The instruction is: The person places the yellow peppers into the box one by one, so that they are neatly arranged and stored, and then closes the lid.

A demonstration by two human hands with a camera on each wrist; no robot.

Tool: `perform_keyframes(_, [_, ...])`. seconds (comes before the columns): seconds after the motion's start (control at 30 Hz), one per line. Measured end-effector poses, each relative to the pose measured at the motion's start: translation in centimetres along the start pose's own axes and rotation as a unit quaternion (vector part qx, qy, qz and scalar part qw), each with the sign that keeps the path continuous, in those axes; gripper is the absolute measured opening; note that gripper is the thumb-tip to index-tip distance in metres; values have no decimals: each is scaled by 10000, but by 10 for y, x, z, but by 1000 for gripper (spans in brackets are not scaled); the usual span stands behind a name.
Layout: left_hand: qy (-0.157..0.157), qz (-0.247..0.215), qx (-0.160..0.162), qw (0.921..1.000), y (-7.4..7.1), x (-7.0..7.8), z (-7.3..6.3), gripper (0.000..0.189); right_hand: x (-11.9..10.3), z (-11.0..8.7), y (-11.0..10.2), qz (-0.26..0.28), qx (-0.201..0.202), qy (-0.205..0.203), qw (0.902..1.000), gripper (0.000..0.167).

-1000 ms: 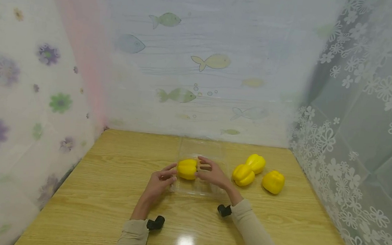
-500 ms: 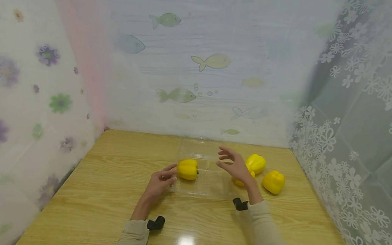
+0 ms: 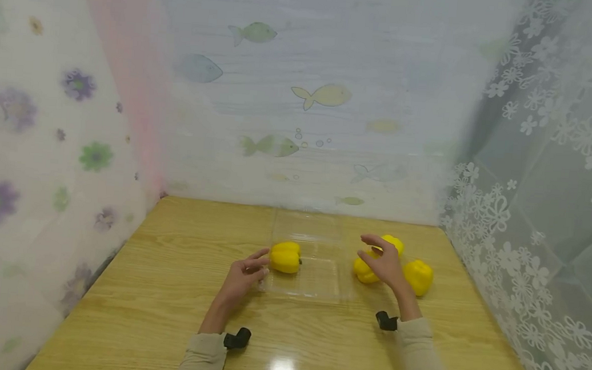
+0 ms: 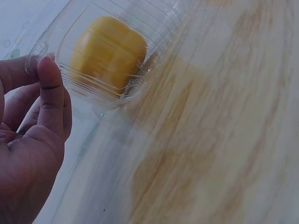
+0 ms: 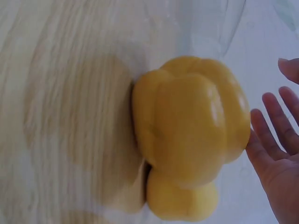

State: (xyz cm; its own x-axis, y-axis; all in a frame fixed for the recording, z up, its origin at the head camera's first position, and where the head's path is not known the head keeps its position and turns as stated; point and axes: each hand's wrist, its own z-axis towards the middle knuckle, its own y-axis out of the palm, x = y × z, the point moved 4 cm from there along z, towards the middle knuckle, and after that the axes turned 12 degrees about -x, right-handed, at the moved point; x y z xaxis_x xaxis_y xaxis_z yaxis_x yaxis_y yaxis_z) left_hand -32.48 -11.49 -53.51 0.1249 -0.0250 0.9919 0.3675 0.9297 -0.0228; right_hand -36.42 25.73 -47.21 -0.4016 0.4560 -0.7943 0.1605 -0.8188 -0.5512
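Note:
A clear plastic clamshell box (image 3: 320,278) lies with its lid raised back on the table. In its left half rests a yellow bell pepper (image 3: 285,257), its stem pointing right; the left wrist view shows this pepper through the box wall (image 4: 107,53). My left hand (image 3: 240,279) pinches the box's left rim between thumb and finger. With fingers spread and nothing held, my right hand (image 3: 387,265) hovers over two yellow bell peppers (image 3: 364,271) to the right of the box, partly hiding them. In the right wrist view, the nearer pepper (image 5: 191,116) stands beside the fingers.
Another yellow bell pepper (image 3: 418,277) sits at the far right of the group, partly behind my right wrist. The wooden table (image 3: 176,280) meets patterned curtains at the back and both sides. Small black cameras (image 3: 237,338) stick out from both wrists.
My right hand has left the pepper in the box and moved right, over the loose peppers. The left hand has stayed on the box rim.

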Motion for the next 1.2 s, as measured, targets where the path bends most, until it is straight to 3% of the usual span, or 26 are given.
perform_keyframes(0.2, [44, -101, -58, 9999, 2, -1, -1, 32, 8, -13, -5, -401, -251, 273, 9985, 45])
perform_keyframes(0.43, [0, -157, -67, 9999, 2, 0, 0, 33, 5, -21, -8, -789, -460, 164, 9957, 51])
perform_keyframes(0.57, [10, -87, -58, 9999, 2, 1, 0, 33, 6, -25, -12, -697, -526, 202, 9960, 54])
perform_keyframes(0.77, [16, -7, -83, 10000, 2, 3, 0, 34, 13, -31, -17, -509, -714, 814, 9928, 57])
perform_keyframes(0.9, [9, 149, -82, 9999, 2, 4, -1, 33, 15, -35, -14, -550, -1074, 1084, 9868, 64])
perform_keyframes(1.0, [-27, 278, -45, 9996, 2, 5, 0, 32, 18, -36, -11, -573, -1293, 1126, 9835, 69])
perform_keyframes(1.2, [-48, 378, -25, 9993, 1, 6, 1, 30, 22, -37, -7, -342, -1350, 1214, 9828, 71])
